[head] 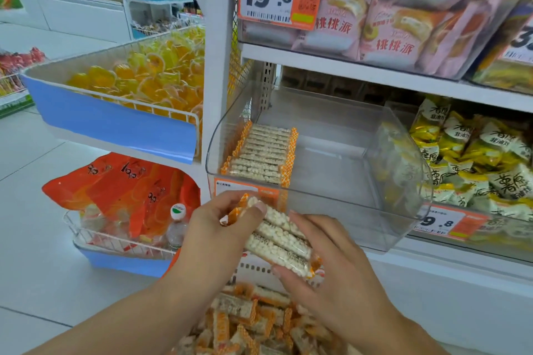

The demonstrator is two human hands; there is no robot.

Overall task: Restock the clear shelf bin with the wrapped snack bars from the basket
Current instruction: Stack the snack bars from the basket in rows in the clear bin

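**A handful of bars squared up, short of the bin**

Both hands close round a small stack of wrapped snack bars (pixel 278 235), held in the air just below the front lip of the clear shelf bin (pixel 360 228). The left hand (pixel 215 228) pinches the stack's upper-left end, thumb laid over the top bar and fingers curled behind the orange crimped edge. The right hand (pixel 340 265) cradles the lower-right end, fingers wrapped beneath the wrappers. About three bars show between the two grips, lying side by side and tilted down toward the right hand.

Above and beyond the grip, a neat row of bars (pixel 261 153) already fills the left side of the bin; the floor of the bin to the right of that row is bare. Directly beneath the hands, a loose heap of the same bars (pixel 251 323) lies in what is presumably the basket, though its rim is not clearly seen.

The step in hand appears to be the carry: a batch gathered and aligned, not yet placed. The next move would call for lifting the stack over the front wall, then setting it down beside the standing row with the crimped ends matching, both grips easing off together so the bars do not slide apart.
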